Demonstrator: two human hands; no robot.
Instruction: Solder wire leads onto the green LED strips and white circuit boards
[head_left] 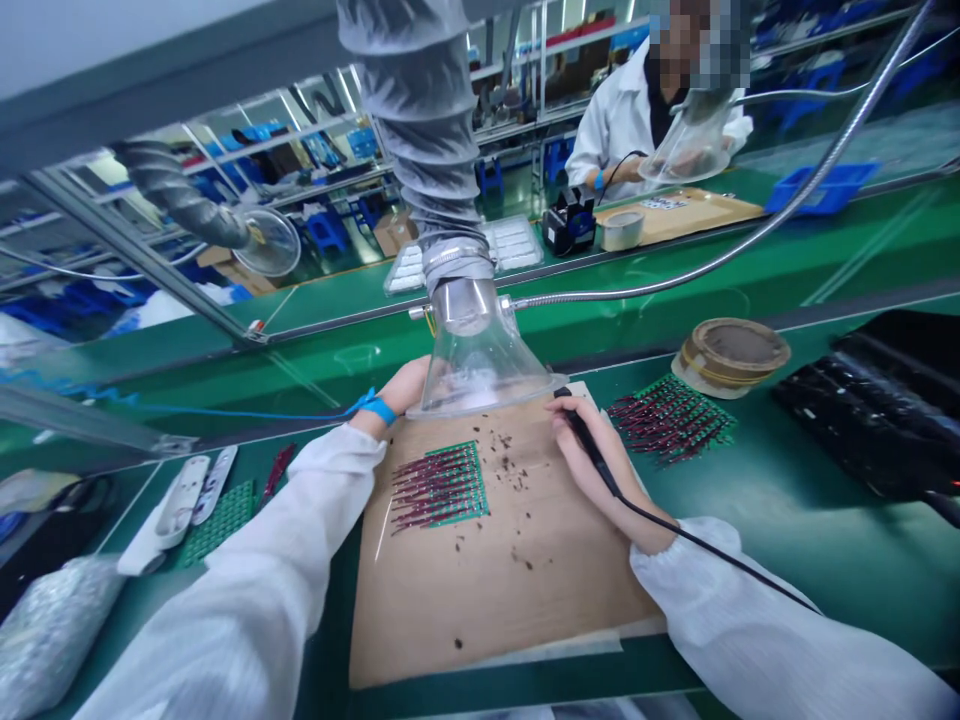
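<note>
My right hand [600, 465] grips the black handle of a soldering iron [583, 432], whose cord runs back over my wrist. Its tip is hidden behind the clear fume hood [487, 370]. Behind the hood's left side reaches my left hand [414, 386], with a blue strap at the wrist; the plastic blurs its fingers, so I cannot tell what they hold. Between my arms, a green circuit board panel [459, 485] with rows of dark red wires lies on a brown board [420, 610] scattered with dark specks.
A second wired panel [675, 420] lies at right beside a round tape roll [731, 355] and a black object [885, 400]. White casings [180, 500], a bare green panel [221, 522] and a bubble-wrap bag [56, 630] sit left. Across the bench a person [615, 130] works.
</note>
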